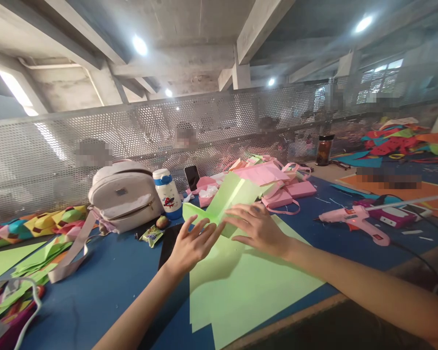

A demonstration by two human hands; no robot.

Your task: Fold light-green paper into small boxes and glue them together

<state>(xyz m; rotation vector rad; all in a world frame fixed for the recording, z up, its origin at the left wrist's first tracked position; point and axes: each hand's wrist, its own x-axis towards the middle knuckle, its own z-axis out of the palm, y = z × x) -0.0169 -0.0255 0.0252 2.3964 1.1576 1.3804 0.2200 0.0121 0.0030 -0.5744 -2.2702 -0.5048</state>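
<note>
A folded piece of light green paper [230,197] stands up over a stack of green sheets [255,287], its creased panels spread at angles. My left hand [194,243] is at its lower left flap, fingers bent and slightly apart, with the paper's edge at the fingers. My right hand [261,227] grips the right side of the same piece, fingers laid across a panel and thumb below. The fingertips of both hands nearly meet at the lower fold. How firmly each hand pinches is partly hidden.
Behind lie pink paper bags [284,194], a phone [191,178], a bottle [168,194] and a backpack [122,194]. A pink glue gun [361,221] with a cable lies right, near a dark jar [324,150]. A basket [12,321] sits front left. A perforated metal screen [138,126] stands behind.
</note>
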